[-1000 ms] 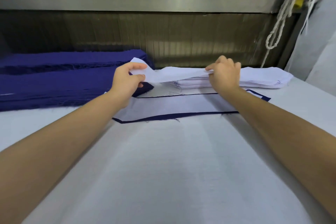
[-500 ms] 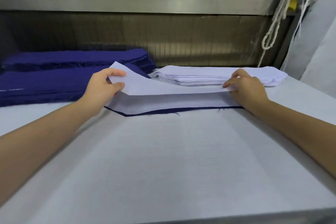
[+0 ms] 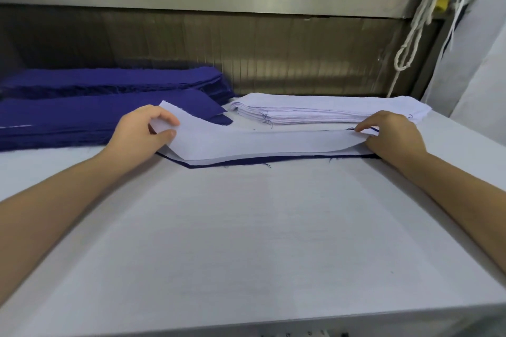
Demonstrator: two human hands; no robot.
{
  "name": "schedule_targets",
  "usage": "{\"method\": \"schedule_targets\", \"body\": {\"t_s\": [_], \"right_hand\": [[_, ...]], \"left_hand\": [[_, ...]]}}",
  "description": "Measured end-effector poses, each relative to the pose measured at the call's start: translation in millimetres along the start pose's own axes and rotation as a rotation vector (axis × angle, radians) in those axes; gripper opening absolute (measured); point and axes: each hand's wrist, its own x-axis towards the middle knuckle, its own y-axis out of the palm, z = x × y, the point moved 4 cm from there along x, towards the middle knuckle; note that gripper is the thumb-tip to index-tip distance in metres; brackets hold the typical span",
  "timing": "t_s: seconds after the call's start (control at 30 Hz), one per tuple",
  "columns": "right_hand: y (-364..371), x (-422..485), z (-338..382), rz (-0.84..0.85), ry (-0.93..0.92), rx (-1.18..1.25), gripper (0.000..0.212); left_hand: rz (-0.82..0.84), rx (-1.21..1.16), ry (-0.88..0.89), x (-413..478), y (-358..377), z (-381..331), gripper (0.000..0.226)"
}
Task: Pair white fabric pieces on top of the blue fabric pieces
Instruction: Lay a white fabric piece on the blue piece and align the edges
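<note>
A: Which way is the white fabric piece (image 3: 246, 142) running?

B: Its long axis is lying left to right across the desk (image 3: 246, 241), parallel to the near edge. The left end is tilting upward, with its pointed corner aiming away and to the left. The right end is sitting low, close to the surface.

A: And the hands?

B: The piece is stretching between them. The left hand (image 3: 139, 131) is pinching the raised left end, thumb on the near face and fingers curling over the top. The right hand (image 3: 391, 134) is clamping the right end, with a forefinger lying along the upper edge.

A: What is lying beneath?

B: A blue fabric piece (image 3: 273, 159) is lying flat on the desk on the same axis. Only its dark near edge is showing below the white one. A pale strip is showing between them; I cannot tell whether it is a separate layer.

A: Surroundings?

B: A white stack (image 3: 328, 109) is sitting just behind, towards the right. Blue stacks (image 3: 68, 120) are sitting behind the left hand. A rope (image 3: 410, 35) is hanging at the far right.
</note>
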Motion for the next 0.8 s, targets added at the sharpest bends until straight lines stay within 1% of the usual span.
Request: {"method": "schedule_targets", "body": {"t_s": [0.1, 0.2, 0.3, 0.4, 0.47, 0.53, 0.57, 0.63, 0.7, 0.8], "right_hand": [[-1.4, 1.6, -3.7, -0.03, 0.031, 0.122, 0.03], [-2.4, 2.4, -7.2, -0.03, 0.064, 0.36, 0.03], [-1.6, 3.3, -11.5, -0.032, 0.145, 0.512, 0.034], [0.9, 6.8, -17.5, 0.002, 0.214, 0.661, 0.039], [2.2, 7.5, -19.8, 0.044, 0.229, 0.755, 0.034], [4.6, 6.7, -21.3, 0.068, 0.209, 0.747, 0.024], [5.7, 6.4, -21.6, 0.069, 0.195, 0.705, 0.024], [7.2, 6.5, -21.4, 0.061, 0.175, 0.654, 0.033], [5.7, 7.7, -21.4, 0.042, 0.178, 0.683, 0.04], [1.0, 8.6, -22.5, 0.011, 0.208, 0.711, 0.037]], "left_hand": [[0.031, 0.003, -0.013, -0.6, -0.2, 0.3, 0.018], [0.056, 0.035, -0.013, -0.8, 0.9, 0.0, 0.019], [0.083, 0.065, 0.008, -1.6, 2.5, -1.2, 0.019], [0.101, 0.08, 0.032, -2.2, 3.8, -1.5, 0.019], [0.1, 0.093, 0.041, -2.3, 4.4, -1.6, 0.019], [0.095, 0.095, 0.044, -2.3, 4.5, -1.4, 0.02], [0.09, 0.093, 0.044, -2.2, 4.1, -1.3, 0.02], [0.083, 0.085, 0.043, -1.8, 3.2, -0.7, 0.019], [0.072, 0.076, 0.037, -1.0, 2.2, -0.2, 0.018], [0.061, 0.081, 0.041, -0.5, 1.9, -0.1, 0.019]]}}
